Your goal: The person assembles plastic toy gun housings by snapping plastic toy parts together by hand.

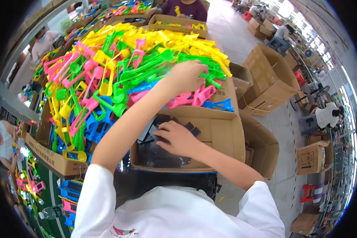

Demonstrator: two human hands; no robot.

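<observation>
My left hand [186, 77] reaches over a large heap of colourful plastic pieces, beside the green plastic pieces [212, 71] at its right side. Its fingers curl downward, and what they hold, if anything, is hidden. Below it, my right hand [173, 137] is inside a shallow cardboard box [222, 129], fingers apart over dark, glossy flat pieces [162, 156]. Small black rectangular pieces [193, 129] lie just beyond its knuckles. Nearby on the heap are pink plastic pieces [202, 95] and a blue plastic piece [220, 105].
Yellow plastic pieces [166, 39] cover the heap's far side. Tall open cartons [271, 75] stand on the floor at right, with another open carton [260, 141] against the shallow box. Across the heap sits a person in a dark top [190, 10]. A plastic bottle [51, 212] lies lower left.
</observation>
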